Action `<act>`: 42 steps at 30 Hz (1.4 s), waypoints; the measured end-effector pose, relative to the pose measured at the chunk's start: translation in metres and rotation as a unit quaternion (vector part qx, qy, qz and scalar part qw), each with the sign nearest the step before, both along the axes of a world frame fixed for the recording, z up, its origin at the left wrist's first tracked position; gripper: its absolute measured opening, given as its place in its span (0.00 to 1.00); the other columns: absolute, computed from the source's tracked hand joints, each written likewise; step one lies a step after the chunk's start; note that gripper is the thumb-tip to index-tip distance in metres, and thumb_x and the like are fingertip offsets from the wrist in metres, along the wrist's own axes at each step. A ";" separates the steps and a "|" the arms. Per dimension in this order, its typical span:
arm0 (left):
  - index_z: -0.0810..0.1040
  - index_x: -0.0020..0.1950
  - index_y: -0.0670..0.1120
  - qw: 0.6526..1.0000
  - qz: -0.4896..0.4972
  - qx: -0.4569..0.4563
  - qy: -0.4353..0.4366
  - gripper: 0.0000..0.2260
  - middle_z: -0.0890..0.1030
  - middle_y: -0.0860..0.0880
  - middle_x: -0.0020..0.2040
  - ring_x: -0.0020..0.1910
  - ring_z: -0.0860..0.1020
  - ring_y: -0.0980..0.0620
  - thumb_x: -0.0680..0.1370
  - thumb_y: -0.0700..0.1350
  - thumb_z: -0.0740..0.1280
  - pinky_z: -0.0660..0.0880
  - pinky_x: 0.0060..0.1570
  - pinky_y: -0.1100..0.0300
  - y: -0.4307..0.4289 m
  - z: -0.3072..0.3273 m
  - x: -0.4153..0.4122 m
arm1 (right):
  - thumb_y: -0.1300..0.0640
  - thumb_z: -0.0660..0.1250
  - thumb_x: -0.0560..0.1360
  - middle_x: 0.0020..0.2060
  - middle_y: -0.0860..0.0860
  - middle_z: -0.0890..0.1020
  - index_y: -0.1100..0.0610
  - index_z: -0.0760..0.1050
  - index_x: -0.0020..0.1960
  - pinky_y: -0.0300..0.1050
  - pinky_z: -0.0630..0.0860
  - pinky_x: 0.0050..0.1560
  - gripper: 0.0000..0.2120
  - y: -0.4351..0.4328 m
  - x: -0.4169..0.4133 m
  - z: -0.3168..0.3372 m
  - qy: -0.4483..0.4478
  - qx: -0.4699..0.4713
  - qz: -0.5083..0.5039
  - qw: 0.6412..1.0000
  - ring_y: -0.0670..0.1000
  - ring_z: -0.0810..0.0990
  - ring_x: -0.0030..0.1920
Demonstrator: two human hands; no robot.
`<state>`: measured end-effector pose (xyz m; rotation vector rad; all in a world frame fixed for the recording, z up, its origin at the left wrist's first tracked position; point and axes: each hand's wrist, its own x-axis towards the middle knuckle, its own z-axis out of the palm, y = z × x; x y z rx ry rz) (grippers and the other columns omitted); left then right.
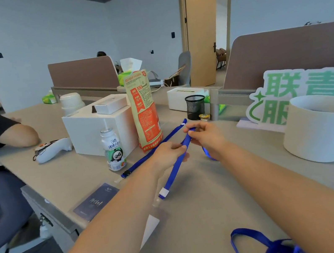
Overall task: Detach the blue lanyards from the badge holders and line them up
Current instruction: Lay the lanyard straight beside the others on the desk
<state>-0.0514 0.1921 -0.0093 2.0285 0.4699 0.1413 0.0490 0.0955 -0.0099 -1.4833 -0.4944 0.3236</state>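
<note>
On the desk [217, 195], the laid lanyard [144, 157] runs straight toward 1 o'clock. Match it. Your held lanyard [174, 169] hangs toward 7, with left hand [171, 150] and right hand [206, 138] both pinching its upper end. Lower it alongside, ends level.

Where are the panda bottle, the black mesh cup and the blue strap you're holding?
panda bottle [115, 153]: head view, its label.
black mesh cup [195, 108]: head view, its side.
blue strap [174, 170]: head view, its middle stretch.
</note>
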 end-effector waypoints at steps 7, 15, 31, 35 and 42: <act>0.80 0.48 0.43 0.998 -0.052 0.021 0.006 0.07 0.84 0.51 0.42 0.39 0.82 0.60 0.76 0.45 0.67 0.72 0.38 0.69 0.011 0.000 0.004 | 0.67 0.63 0.75 0.49 0.59 0.77 0.60 0.70 0.59 0.38 0.77 0.38 0.14 -0.003 0.029 0.006 0.101 0.050 -0.051 0.992 0.49 0.78 0.39; 0.77 0.48 0.50 0.988 -0.118 -0.020 0.098 0.03 0.84 0.53 0.46 0.47 0.82 0.56 0.78 0.47 0.64 0.75 0.52 0.60 0.015 0.011 0.012 | 0.70 0.60 0.76 0.54 0.62 0.79 0.61 0.63 0.66 0.42 0.78 0.43 0.20 -0.011 0.054 0.019 0.107 0.056 -0.079 0.990 0.50 0.79 0.37; 0.76 0.58 0.42 0.995 -0.080 -0.038 0.039 0.10 0.82 0.50 0.48 0.44 0.81 0.55 0.79 0.43 0.62 0.75 0.48 0.64 -0.001 0.012 0.075 | 0.72 0.60 0.75 0.53 0.55 0.78 0.63 0.72 0.61 0.43 0.77 0.48 0.15 -0.007 0.111 0.023 0.018 0.043 -0.090 0.995 0.50 0.77 0.49; 0.69 0.67 0.46 0.990 -0.075 0.102 0.060 0.20 0.78 0.50 0.55 0.53 0.76 0.53 0.76 0.43 0.67 0.74 0.53 0.61 0.010 -0.004 0.082 | 0.70 0.63 0.74 0.45 0.50 0.77 0.64 0.74 0.61 0.39 0.74 0.47 0.16 0.000 0.131 -0.010 -0.034 -0.090 -0.110 0.989 0.50 0.75 0.50; 0.73 0.63 0.51 0.949 -0.134 0.259 0.124 0.16 0.77 0.51 0.56 0.53 0.74 0.55 0.76 0.47 0.67 0.71 0.50 0.63 0.010 -0.014 0.077 | 0.57 0.67 0.73 0.60 0.56 0.74 0.54 0.77 0.58 0.45 0.70 0.61 0.13 -0.009 0.138 -0.056 -0.261 -0.450 -0.122 0.845 0.56 0.74 0.58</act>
